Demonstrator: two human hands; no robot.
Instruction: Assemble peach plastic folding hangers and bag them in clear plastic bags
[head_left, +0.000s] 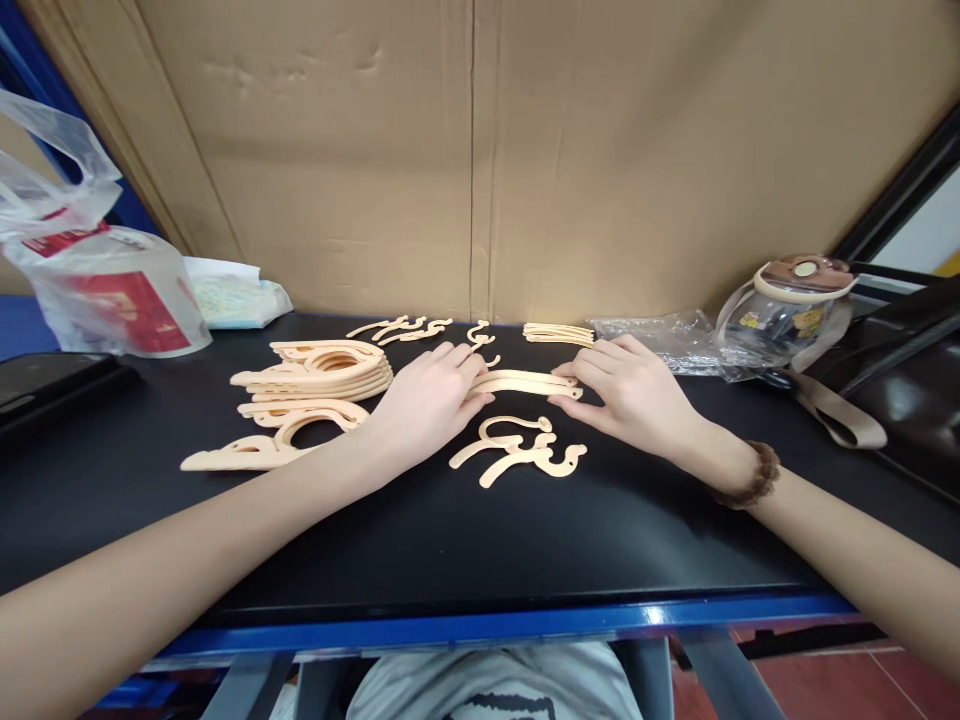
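Observation:
Beige plastic pieces that look like folding hanger parts lie on the black table. My left hand (442, 390) pinches the left end of a pair of slim curved hanger arms (525, 382). At their right end, my right hand (619, 385) grips them between thumb and fingers. Just nearer to me lie several loose hook pieces (517, 455). Left of my left hand, a stack of hangers (330, 370) sits behind a few more hangers (262, 450). Beyond my hands are another hook piece (478, 333) and a small pile of straight-looking arms (556, 333).
More hook pieces (405, 328) lie at the back. Clear plastic bags (660, 340) and a drink bottle (791, 310) stand back right, beside a dark bag (911, 380). At left are a phone (52, 385), a tissue pack (236, 295) and a bagged cup (131, 295). Cardboard (337, 150) walls the back.

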